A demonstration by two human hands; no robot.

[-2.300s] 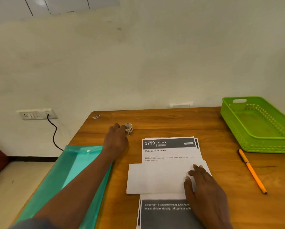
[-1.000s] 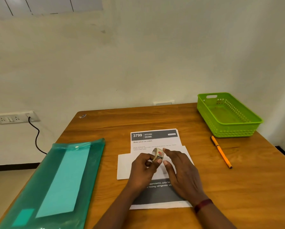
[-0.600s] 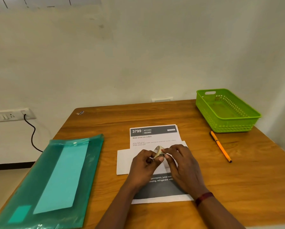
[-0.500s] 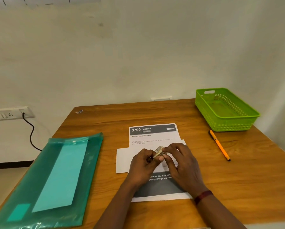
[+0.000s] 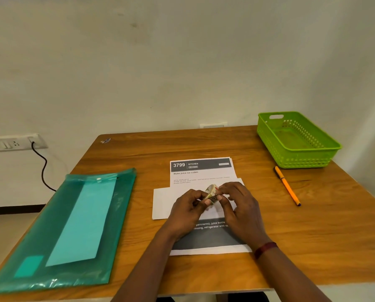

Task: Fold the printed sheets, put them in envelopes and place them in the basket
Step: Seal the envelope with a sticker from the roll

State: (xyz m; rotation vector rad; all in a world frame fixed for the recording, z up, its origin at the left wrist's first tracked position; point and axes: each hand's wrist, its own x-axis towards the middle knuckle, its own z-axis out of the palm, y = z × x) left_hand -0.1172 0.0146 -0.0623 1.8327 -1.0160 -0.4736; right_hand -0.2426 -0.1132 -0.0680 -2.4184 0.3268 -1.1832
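A stack of printed sheets (image 5: 200, 171) headed "3799 KITCHEN" lies in the middle of the wooden table. A white envelope (image 5: 162, 203) lies flat across the sheets. Just above the envelope, my left hand (image 5: 187, 211) grips a small roll of tape (image 5: 211, 191). My right hand (image 5: 239, 209) pinches the same roll from the right, its fingertips at the roll's edge. The green plastic basket (image 5: 332, 147) stands at the far right corner with nothing in it.
A translucent green document folder (image 5: 73, 225) lies along the table's left side, over the front edge. An orange pen (image 5: 287, 185) lies between the sheets and the basket. A wall socket (image 5: 14, 143) with a black cable sits left of the table.
My left hand fetched the tape roll from the far side of the table and brought it over the envelope. My right hand left the envelope and joined it on the roll.
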